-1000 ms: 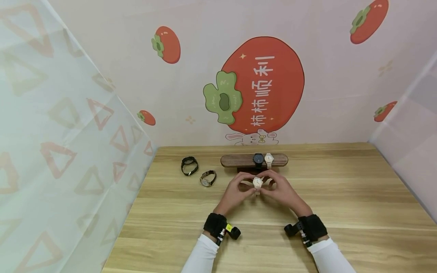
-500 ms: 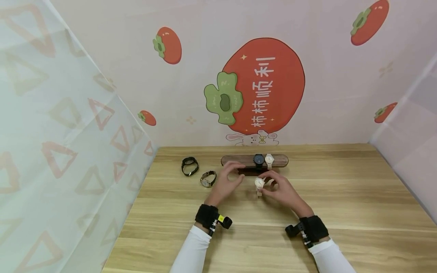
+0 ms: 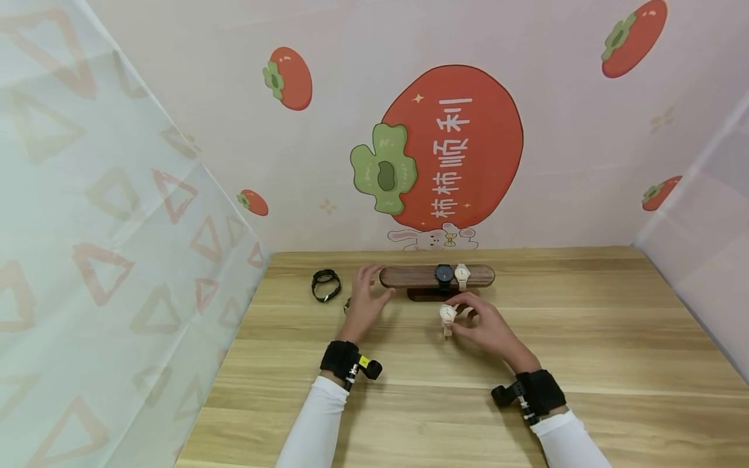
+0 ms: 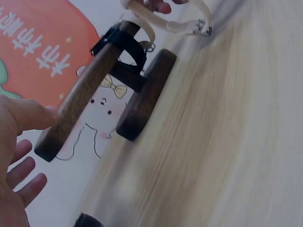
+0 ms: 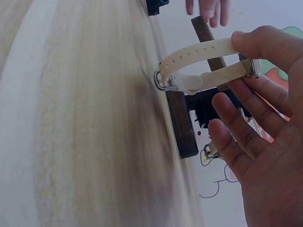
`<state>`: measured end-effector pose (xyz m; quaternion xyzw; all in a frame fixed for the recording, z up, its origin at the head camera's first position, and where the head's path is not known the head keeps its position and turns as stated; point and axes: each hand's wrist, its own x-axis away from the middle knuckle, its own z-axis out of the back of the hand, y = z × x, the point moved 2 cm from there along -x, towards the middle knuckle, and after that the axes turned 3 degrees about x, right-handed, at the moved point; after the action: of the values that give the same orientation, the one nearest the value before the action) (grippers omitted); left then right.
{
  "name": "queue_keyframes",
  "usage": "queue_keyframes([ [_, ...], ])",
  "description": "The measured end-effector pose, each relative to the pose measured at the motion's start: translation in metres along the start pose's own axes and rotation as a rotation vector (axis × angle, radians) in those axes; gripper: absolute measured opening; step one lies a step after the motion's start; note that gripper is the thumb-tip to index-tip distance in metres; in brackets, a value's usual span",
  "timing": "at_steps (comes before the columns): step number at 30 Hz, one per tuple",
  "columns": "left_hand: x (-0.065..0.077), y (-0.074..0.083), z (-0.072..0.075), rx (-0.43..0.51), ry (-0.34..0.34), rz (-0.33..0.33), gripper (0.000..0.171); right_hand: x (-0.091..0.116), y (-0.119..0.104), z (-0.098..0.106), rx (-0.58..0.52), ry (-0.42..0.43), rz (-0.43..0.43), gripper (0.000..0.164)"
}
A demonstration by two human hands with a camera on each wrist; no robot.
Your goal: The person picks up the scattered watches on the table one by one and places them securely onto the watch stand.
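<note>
My right hand (image 3: pixel 490 333) pinches a cream-strapped watch (image 3: pixel 447 314) between thumb and fingers, in front of a dark wooden watch stand (image 3: pixel 406 277). In the right wrist view its buckled strap (image 5: pixel 199 52) forms a loop. My left hand (image 3: pixel 364 311) holds nothing, its fingers apart and slightly bent, by the stand's left end. The left wrist view has the thumb and fingers near the end of the bar (image 4: pixel 71 111); whether they touch it, I cannot tell. A dark-strapped watch (image 3: pixel 348 305) is mostly hidden behind the left hand.
On the stand's bar sit a black watch (image 3: pixel 444 275) and another cream watch (image 3: pixel 462 273), side by side. A black watch (image 3: pixel 326 286) lies on the wooden table (image 3: pixel 585 338) at the left. Behind the table rises a printed wall (image 3: pixel 562 195).
My left hand has let go of the cream watch and moved left past the stand's left end, now covering most of the dark-strapped watch. The right hand keeps the watch nearly in place.
</note>
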<state>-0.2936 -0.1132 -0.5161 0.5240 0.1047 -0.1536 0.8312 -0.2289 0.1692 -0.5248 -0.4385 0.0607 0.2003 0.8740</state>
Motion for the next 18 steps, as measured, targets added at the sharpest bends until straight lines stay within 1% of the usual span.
queue_keyframes([
  [6, -0.002, -0.011, 0.000, 0.034, -0.044, 0.071, 0.067, 0.002, 0.004, -0.001, 0.004, 0.002, -0.004, 0.038],
  [11, -0.001, -0.016, -0.001, 0.033, -0.059, 0.124, 0.069, 0.003, 0.006, 0.000, 0.011, 0.005, -0.010, 0.039],
  [18, -0.001, -0.021, -0.003, 0.018, -0.062, 0.110, 0.064, 0.004, 0.006, 0.004, 0.017, 0.017, -0.028, 0.039],
])
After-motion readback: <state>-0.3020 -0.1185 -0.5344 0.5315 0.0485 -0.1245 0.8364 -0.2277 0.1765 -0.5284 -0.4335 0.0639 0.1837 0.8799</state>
